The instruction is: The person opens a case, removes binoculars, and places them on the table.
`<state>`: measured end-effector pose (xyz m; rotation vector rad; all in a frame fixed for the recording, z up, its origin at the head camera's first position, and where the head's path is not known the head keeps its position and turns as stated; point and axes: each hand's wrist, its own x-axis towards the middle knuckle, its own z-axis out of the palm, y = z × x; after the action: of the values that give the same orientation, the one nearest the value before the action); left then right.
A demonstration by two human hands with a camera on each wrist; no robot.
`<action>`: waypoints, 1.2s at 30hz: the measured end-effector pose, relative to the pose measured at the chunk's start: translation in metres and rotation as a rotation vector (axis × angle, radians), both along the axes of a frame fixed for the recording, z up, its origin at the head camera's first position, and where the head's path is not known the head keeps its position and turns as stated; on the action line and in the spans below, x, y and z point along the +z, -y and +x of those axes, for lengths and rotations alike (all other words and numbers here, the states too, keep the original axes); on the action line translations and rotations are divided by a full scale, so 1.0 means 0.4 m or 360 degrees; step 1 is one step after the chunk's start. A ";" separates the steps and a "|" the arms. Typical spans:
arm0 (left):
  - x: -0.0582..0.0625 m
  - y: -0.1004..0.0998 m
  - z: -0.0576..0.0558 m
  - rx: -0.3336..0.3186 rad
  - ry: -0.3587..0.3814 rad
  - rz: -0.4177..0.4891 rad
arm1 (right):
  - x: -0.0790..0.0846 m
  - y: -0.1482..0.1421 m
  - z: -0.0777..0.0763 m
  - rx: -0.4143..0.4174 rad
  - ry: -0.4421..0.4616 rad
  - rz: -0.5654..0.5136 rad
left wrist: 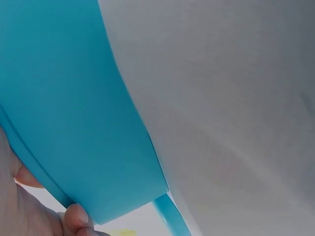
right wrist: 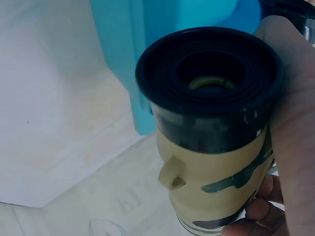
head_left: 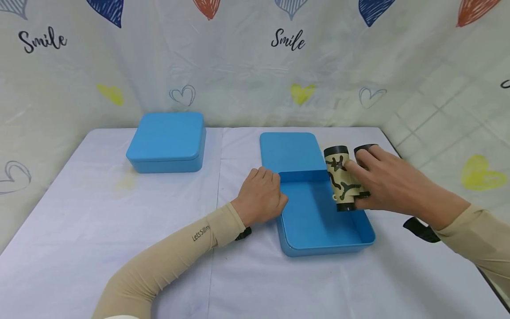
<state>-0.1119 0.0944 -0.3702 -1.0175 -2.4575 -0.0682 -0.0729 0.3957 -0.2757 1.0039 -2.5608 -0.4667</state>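
Right fingers (head_left: 366,158): pinching binoculars (head_left: 338,177).
Left fingers (head_left: 263,174): gripping box (head_left: 326,251) at left.
Binoculars: I judge light, stiff; hold barrels (right wrist: 197,172).

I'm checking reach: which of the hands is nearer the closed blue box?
Left: the left hand grips the open box, right of the closed blue box; the right hand, holding binoculars, is farther right.

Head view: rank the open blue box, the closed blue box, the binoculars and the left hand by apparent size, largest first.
1. Open blue box
2. Closed blue box, farther back
Unranked: binoculars and left hand look close, with the right hand covering part of the binoculars.
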 end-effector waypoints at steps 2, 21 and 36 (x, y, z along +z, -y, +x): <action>0.000 -0.001 0.000 0.0001 -0.0002 -0.0005 | -0.001 -0.008 0.000 0.0006 0.0001 -0.0015; 0.002 -0.005 0.000 -0.0004 0.0072 -0.0029 | -0.004 -0.072 -0.010 0.0038 -0.0051 -0.0010; -0.002 -0.006 -0.001 -0.0018 0.0004 0.0011 | -0.024 -0.131 -0.018 -0.0031 -0.0023 -0.0028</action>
<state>-0.1122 0.0966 -0.3709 -1.0287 -2.4524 -0.0819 -0.0801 0.4479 -0.2854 0.9669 -2.5596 -0.4539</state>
